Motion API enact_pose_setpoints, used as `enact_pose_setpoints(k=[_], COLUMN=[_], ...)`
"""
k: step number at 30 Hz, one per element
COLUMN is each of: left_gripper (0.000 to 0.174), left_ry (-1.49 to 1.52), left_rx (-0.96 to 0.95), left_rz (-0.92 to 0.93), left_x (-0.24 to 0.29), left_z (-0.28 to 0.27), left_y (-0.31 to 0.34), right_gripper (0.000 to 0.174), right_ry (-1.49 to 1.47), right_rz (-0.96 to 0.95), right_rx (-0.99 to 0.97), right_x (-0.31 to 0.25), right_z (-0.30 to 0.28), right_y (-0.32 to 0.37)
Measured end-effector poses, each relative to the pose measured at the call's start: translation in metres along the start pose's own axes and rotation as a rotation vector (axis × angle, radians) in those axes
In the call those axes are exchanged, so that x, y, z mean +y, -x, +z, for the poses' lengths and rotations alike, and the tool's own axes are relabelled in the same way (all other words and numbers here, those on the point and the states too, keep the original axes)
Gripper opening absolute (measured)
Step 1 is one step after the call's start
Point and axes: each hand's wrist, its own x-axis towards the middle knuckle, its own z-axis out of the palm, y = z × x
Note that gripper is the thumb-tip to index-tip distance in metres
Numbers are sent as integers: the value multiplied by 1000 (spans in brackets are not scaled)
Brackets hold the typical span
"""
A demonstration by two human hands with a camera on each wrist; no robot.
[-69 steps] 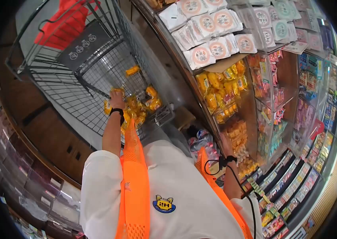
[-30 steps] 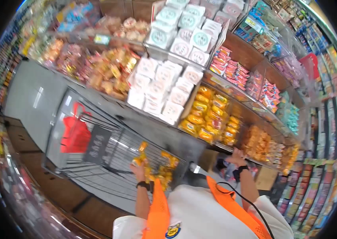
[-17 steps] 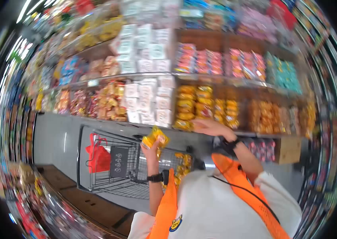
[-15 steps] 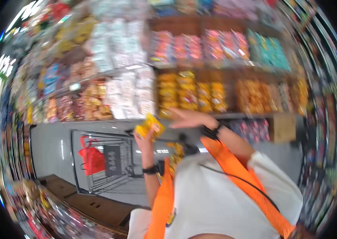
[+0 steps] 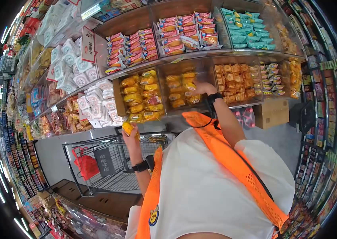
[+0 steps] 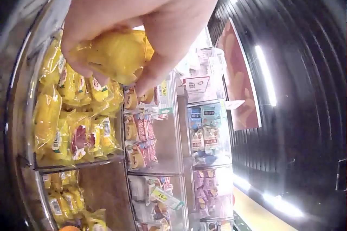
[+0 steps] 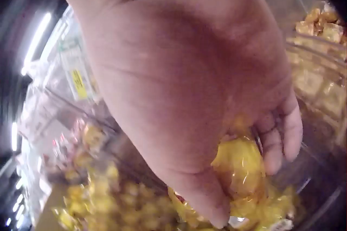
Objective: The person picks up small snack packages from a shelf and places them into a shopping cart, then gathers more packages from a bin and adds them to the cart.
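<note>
My left hand [image 5: 132, 140] grips a yellow cellophane-wrapped snack cake [image 6: 116, 55] between thumb and fingers, in front of the lower shelf. In the left wrist view that snack cake sits just above the bin of yellow packets [image 6: 76, 117]. My right hand [image 5: 203, 88] reaches inside the neighbouring clear-walled bin [image 5: 186, 113], which also holds yellow packets. In the right wrist view its thumb and fingers are curled about a yellow-wrapped packet [image 7: 241, 168], with other yellow packets beneath. The palm hides part of that packet.
A wire shopping cart [image 5: 112, 181] with a red bag [image 5: 85, 164] stands at lower left. White packets [image 5: 96, 103] lie left of the yellow bin, orange-brown snacks [image 5: 234, 81] to the right. Pink packets [image 5: 132, 49] fill the tier above. A cardboard box [image 5: 272, 113] stands below the shelf.
My left hand has risen from the cart with yellow packaging in it and come toward the shelf. The right hand has left the shelf's lower edge and moved into a bin. The view has swung toward the shelves.
</note>
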Motion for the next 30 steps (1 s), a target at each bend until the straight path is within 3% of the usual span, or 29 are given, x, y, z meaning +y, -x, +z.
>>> enact_pose_setpoints(k=[1,3,5,7,9,11,13,15,18,21,24,27,30], left_gripper=[42,40,40,41,43,43,43,43,47,45,41,38,38], left_ry=[-14,-34,-22,-21,-25,-27,-24,-21,-55,-73,-69,-61,-64], left_rx=[4,14,47,73,96,114,126,132,132,125,63,67,59], left_rz=[-24,-67,-78,-92,-116,-140,-151,-151,-191,-194,-187,-195,-206], left_x=[1,1,-4,-9,-14,-18,-20,-21,-24,-21,-28,-26,-24], left_z=[6,20,28,34,39,44,48,52,47,50,40,41,41], left_y=[4,13,18,20,24,24,25,28,28,29,23,25,26], right_gripper=[82,60,51,54,72,73,67,57,73,61,42,25,31], right_ry=[90,91,248,347,396,274,178,106,173,184,348,159,475], right_rz=[143,218,176,166,192,137,109,108,102,124,49,-15,7], right_rx=[-71,-356,-278,-260,-310,-331,-360,-397,-472,-356,-218,-164,-330], right_x=[4,18,28,54,107,126,116,71,62,39,63,95,54], right_z=[-1,10,30,57,105,121,113,79,78,62,105,158,127], right_y=[5,-2,-5,-31,-81,-94,-82,-43,-45,-18,-47,-106,-96])
